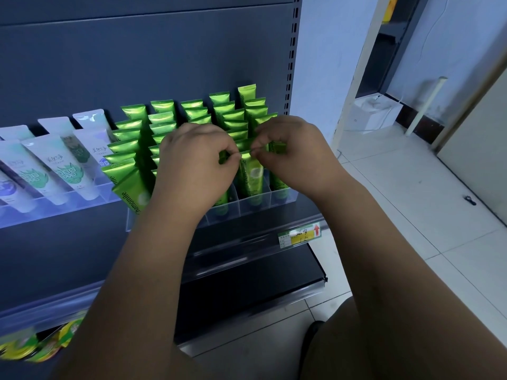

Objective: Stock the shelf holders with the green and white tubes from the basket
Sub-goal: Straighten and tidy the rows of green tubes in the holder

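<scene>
Glossy metallic-green tubes (251, 174) stand in a clear plastic holder (255, 207) on matt shelving (82, 242).

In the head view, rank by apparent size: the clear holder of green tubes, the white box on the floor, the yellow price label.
1. clear holder
2. white box, farther from the camera, so its true size is unsure
3. yellow price label

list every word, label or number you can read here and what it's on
"Chamomile": printed down the side of the green tubes in the clear holder.
"美加净": on the white tubes, as best it reads; their smaller print is too blurred.
Shelf price tag: a red arrow shows, but the handwriting and print are too blurred to read.
Packets at lower left: too blurred to read.
</scene>
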Available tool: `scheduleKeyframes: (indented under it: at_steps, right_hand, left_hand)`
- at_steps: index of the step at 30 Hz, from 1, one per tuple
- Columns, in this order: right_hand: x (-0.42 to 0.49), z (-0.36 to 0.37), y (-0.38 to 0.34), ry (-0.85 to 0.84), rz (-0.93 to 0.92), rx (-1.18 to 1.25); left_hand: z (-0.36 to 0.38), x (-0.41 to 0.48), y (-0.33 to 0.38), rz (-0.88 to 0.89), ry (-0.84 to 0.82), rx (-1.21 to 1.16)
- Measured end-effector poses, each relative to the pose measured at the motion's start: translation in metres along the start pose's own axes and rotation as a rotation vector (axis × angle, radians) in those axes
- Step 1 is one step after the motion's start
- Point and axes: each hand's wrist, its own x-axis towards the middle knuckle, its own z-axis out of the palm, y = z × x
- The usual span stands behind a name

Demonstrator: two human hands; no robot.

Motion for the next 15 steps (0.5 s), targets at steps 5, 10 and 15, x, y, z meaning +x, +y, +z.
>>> scheduleKeyframes:
  at_steps: [5, 10, 15]
  right_hand:
    - [-0.0007, 0.0006, -0.0011, -0.010, 0.000, -0.001]
    - [-0.0014, -0.0008, -0.0020, 0.033, -0.016, 0.010]
    - [0.0001, -0.0059, -0.0027, 0.097, 0.016, -0.007]
  left_hand:
    - [-0.0023, -0.0002, 0.0030, 0.010, 0.012, -0.019]
    - [-0.0043, 0.0009, 0.0063, -0.025, 0.039, -0.064]
    - [-0.0026, 0.0057, 0.0050, -0.043, 0.046, -0.041]
